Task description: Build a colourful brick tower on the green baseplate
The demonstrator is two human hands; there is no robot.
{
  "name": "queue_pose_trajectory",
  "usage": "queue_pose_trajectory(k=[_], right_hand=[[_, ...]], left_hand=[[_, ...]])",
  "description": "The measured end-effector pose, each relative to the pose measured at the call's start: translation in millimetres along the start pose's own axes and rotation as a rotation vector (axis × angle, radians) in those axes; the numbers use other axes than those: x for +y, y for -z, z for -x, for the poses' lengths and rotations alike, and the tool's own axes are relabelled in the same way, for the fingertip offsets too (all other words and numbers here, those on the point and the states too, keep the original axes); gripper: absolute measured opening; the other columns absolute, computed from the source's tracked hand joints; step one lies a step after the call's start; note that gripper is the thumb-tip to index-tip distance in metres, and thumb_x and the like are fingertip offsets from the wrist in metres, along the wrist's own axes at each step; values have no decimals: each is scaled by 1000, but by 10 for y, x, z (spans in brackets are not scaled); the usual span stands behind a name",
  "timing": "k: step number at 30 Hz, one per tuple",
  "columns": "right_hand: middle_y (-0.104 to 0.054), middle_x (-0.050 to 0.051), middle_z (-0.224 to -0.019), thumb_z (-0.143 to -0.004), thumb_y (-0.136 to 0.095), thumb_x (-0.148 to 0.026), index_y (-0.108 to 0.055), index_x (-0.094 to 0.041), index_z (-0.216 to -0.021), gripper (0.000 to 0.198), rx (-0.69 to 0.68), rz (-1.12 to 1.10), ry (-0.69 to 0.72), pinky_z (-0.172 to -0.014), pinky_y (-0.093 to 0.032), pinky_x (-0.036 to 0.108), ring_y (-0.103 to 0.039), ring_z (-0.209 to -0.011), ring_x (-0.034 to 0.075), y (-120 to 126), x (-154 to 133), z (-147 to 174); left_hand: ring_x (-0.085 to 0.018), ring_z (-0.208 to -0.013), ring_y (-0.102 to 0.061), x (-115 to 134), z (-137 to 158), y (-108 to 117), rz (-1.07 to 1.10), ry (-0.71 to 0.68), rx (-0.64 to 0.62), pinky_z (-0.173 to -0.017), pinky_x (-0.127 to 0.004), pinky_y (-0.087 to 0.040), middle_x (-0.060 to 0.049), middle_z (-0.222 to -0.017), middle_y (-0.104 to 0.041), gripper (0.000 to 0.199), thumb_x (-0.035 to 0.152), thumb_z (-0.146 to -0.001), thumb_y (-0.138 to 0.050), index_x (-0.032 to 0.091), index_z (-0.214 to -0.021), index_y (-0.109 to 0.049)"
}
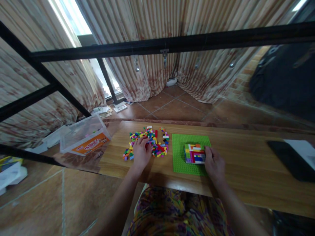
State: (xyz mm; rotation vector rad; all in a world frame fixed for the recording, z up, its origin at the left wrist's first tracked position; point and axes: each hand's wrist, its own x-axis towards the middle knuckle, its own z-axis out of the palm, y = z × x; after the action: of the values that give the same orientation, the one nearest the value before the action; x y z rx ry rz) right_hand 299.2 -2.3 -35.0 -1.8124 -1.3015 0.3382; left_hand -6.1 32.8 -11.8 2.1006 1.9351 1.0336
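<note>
My left hand (142, 152) is over a spread of small toy building bricks (161, 148) in many colours. Its fingers are curled and closed at the bricks, and whatever may be between the fingertips is too small to make out. A green studded baseplate (178, 164) lies to the right of the bricks. Above its middle is a low rectangular block built of colourful bricks (194, 154). My right hand (214, 164) grips the right edge of this brick block, its fingers closed there. Whether the block touches the baseplate, I cannot tell.
The wooden table (246, 160) bears a dark flat object (290, 160) and white paper (301, 150) at the right. A clear plastic box (85, 137) with an orange label stands left of the table. A black metal bar (152, 46) crosses in front of striped curtains (152, 19).
</note>
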Motion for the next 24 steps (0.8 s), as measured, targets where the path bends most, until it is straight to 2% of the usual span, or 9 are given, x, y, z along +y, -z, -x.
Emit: queue_pose_trajectory(k=[6, 9, 14, 19, 24], right_hand=[[-67, 10, -78, -92, -37, -53, -66, -18, -79, 47, 14, 11, 11, -73, -42, 34, -58, -76, 23, -24, 34, 2], [-70, 11, -85, -92, -37, -52, -69, -17, -86, 48, 30, 1, 15, -77, -43, 35, -59, -82, 24, -45, 51, 3], [-70, 11, -88, -92, -38, -50, -69, -17, -89, 46, 41, -26, 40, -80, -44, 36, -60, -84, 24, -67, 51, -12], [-70, 10, -84, -93, -37, -48, -68, -18, -83, 44, 42, -31, 43, -79, -44, 35, -60, -82, 23, -62, 13, -16], [-69, 9, -80, -93, -37, -45, -66, -19, -79, 42, 50, -29, 45, -77, -44, 34, -60, -80, 22, -64, -5, -21]], left_hand=[[-26, -118, -53, 261, 32, -61, -2, -168, -225, -103, -46, -42, -7, -126, -61, 26, 13, -77, -64, 25, -100, -71], [-26, -120, -51, 330, 48, -80, -21, -229, -289, -103, -47, -41, -5, -127, -60, 27, 10, -75, -62, 26, -95, -72], [-27, -120, -51, 340, 25, -105, -58, -232, -308, -101, -47, -40, -5, -127, -61, 25, 9, -74, -62, 25, -91, -72], [-27, -118, -52, 359, -22, -69, -41, -265, -309, -101, -47, -41, -6, -126, -63, 17, 12, -82, -58, 23, -88, -69], [-22, -101, -60, 529, -107, -61, 116, -286, -292, -94, -39, -47, -6, -105, -67, 17, 16, -89, -52, 22, -95, -66]])
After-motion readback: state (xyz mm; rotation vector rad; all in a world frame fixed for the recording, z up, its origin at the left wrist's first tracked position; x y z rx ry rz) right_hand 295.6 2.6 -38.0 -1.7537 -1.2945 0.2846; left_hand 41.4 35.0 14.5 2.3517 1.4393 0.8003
